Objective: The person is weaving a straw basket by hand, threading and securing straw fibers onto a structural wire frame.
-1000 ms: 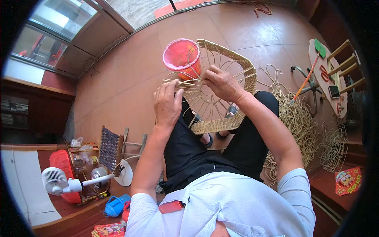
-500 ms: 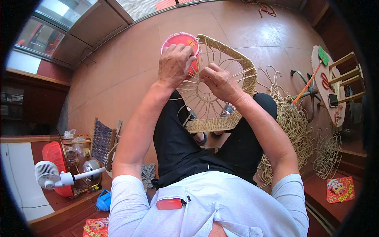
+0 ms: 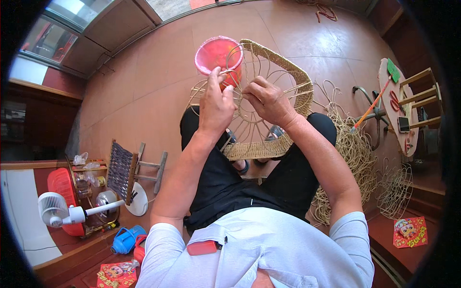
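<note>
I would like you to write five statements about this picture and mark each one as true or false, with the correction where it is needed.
1. A pink bucket stands just beyond the left hand. True.
2. Both hands are hidden inside this bucket. False: both show plainly, with the right hand at the woven piece.
3. A large tangle of pale cord lies at the person's right. True.
4. No fan is in view. False: a white fan is at the person's left.
5. Red-handled scissors are at the person's right. True.
</note>
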`<state>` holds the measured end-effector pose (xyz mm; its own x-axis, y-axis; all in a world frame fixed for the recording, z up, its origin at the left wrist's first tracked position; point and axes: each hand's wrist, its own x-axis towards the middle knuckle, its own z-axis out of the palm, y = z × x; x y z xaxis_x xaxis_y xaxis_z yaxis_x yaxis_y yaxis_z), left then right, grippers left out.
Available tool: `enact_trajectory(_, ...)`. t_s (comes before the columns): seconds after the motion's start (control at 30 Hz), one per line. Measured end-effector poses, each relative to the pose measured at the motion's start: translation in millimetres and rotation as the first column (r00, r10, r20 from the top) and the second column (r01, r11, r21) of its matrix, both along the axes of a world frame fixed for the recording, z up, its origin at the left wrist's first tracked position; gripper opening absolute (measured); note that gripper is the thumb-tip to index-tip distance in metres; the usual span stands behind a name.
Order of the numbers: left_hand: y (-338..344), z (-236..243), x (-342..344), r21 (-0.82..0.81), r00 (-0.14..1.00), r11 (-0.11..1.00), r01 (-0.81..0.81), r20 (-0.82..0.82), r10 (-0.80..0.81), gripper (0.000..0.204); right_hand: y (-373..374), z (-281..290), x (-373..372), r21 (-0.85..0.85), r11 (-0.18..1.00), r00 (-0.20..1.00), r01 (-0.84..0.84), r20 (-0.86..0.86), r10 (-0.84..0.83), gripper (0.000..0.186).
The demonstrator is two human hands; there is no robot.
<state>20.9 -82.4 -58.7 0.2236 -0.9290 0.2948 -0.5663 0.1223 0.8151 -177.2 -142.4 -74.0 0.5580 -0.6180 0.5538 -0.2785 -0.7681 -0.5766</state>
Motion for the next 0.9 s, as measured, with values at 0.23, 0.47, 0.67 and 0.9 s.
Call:
enact_trajectory(0.23,-50.9,36.7,-10.9,0.223,0.921,0.970,0.095,-0.390,0.000,0.081,-0.6,-3.0,-1.6,-0.010,1.000,1.000,-0.003,-0.024,0.003,0.008)
enact_trajectory(0.47,-67.9,19.4,7.4,0.181,0.984,0.983,-0.023,0.175,-0.009,0.069,-2.7,-2.5,-0.2,-0.015,1.000,1.000,-0.015,-0.006,0.015,0.009)
enact_trajectory(0.67,-29.1,43.7,-0.1,0.100,0.927,0.992,-0.079,0.375,0.036,0.059,-1.7,-3.7,-2.7,-0.002,1.000,1.000,-0.008,-0.005,0.008,0.010)
enact_trajectory(0.9,31.7,17.2,-13.1,-0.013,0.626,0.988,0.152,-0.773,-0.106,0.039,-5.7,-5.5,-5.1,0.027,1.000,0.999,-0.016,-0.047,0.018,0.011)
